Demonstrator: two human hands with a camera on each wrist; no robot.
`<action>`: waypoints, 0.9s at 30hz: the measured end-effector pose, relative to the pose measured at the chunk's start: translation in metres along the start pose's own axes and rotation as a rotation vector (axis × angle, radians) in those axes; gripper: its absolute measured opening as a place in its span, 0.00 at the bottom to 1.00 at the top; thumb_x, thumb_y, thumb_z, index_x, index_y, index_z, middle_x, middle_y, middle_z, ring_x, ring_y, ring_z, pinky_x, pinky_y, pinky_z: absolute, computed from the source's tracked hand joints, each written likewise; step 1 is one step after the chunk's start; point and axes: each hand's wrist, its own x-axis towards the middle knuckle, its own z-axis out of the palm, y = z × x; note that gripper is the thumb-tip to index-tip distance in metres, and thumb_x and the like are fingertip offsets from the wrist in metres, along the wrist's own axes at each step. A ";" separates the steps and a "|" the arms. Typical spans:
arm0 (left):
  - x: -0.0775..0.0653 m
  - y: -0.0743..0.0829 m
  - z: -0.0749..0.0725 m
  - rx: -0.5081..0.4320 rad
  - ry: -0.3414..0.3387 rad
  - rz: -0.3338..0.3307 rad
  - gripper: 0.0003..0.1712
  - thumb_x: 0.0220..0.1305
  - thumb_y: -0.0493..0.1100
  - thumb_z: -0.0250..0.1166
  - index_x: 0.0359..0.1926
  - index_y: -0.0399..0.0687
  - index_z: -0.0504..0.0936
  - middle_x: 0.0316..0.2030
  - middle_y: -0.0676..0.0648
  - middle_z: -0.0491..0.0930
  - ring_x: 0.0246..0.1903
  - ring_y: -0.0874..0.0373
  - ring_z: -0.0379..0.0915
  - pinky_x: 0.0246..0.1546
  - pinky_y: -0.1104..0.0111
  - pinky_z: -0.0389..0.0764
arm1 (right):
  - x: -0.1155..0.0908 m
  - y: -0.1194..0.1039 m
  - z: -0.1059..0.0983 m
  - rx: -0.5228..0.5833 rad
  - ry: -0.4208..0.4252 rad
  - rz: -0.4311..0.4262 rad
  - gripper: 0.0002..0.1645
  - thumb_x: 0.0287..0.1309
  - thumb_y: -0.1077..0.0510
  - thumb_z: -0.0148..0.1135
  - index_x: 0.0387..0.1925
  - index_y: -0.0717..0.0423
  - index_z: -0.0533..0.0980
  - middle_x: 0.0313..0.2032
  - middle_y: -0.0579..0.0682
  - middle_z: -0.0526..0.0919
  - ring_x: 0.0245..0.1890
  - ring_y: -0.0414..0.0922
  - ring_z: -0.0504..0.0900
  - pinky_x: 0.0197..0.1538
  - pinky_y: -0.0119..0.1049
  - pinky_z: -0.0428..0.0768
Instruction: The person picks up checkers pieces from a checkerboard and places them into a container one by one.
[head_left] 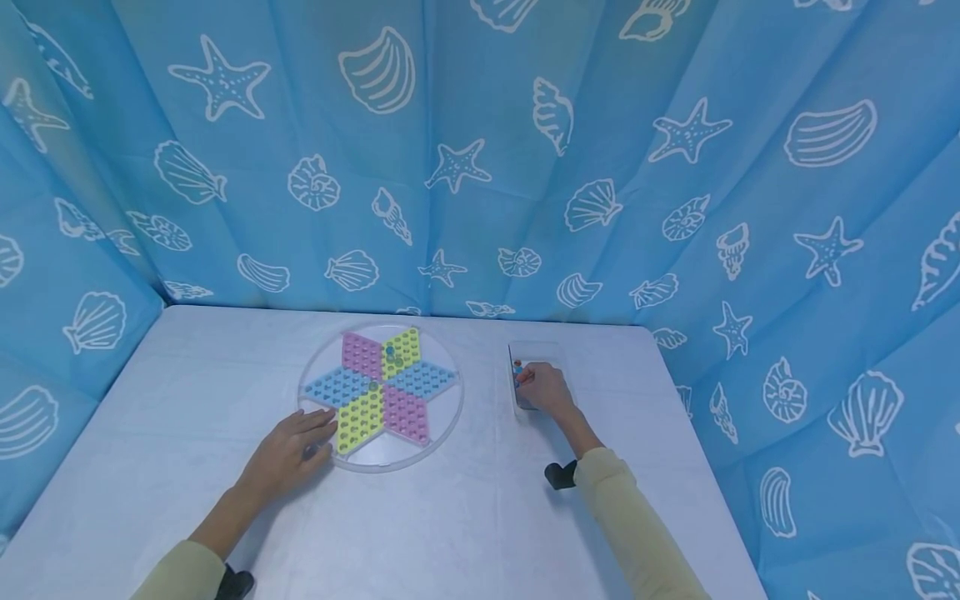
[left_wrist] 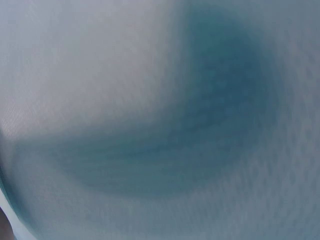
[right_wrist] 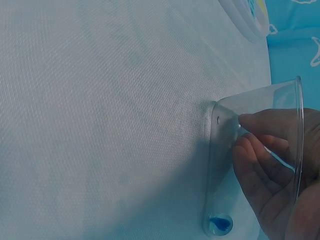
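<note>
A round clear tray holds a star-shaped Chinese checkers board (head_left: 362,421) with pink, yellow and blue points full of small holes. Several marbles sit on it, one of them a blue marble (head_left: 390,352). My left hand (head_left: 288,452) rests palm down at the board's near left edge, fingers loosely extended. My right hand (head_left: 545,387) reaches into a clear plastic box (right_wrist: 255,95), thumb and fingertips drawn together near its floor. A small glint shows between the tips; I cannot tell whether they pinch a marble. A blue-swirled glass marble (right_wrist: 220,224) lies at one end of the box.
Both stand on a table with a white cloth (head_left: 450,517). A blue curtain (head_left: 480,208) with seashell and starfish prints hangs along the back and sides. Each wrist carries a dark strap mount (head_left: 560,476). The left wrist view is blurred fabric and shadow.
</note>
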 end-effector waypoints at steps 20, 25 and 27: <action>-0.001 0.001 0.000 -0.003 -0.017 -0.021 0.21 0.62 0.43 0.66 0.54 0.38 0.83 0.60 0.40 0.78 0.61 0.42 0.72 0.69 0.49 0.64 | 0.000 -0.001 0.003 0.008 0.007 0.014 0.05 0.59 0.62 0.65 0.38 0.59 0.80 0.34 0.53 0.81 0.35 0.49 0.79 0.38 0.40 0.83; -0.001 0.001 0.000 0.001 -0.018 -0.028 0.21 0.62 0.44 0.66 0.54 0.38 0.83 0.60 0.40 0.78 0.61 0.42 0.72 0.69 0.49 0.63 | 0.000 0.000 0.002 0.007 0.005 0.009 0.06 0.60 0.62 0.65 0.38 0.59 0.80 0.34 0.53 0.81 0.35 0.49 0.79 0.38 0.40 0.83; -0.001 0.001 0.000 0.005 -0.018 -0.027 0.21 0.62 0.44 0.66 0.54 0.39 0.83 0.60 0.40 0.78 0.61 0.42 0.72 0.69 0.49 0.63 | 0.000 0.000 0.002 0.006 0.005 0.008 0.06 0.60 0.62 0.65 0.38 0.60 0.80 0.34 0.53 0.82 0.36 0.49 0.80 0.38 0.41 0.83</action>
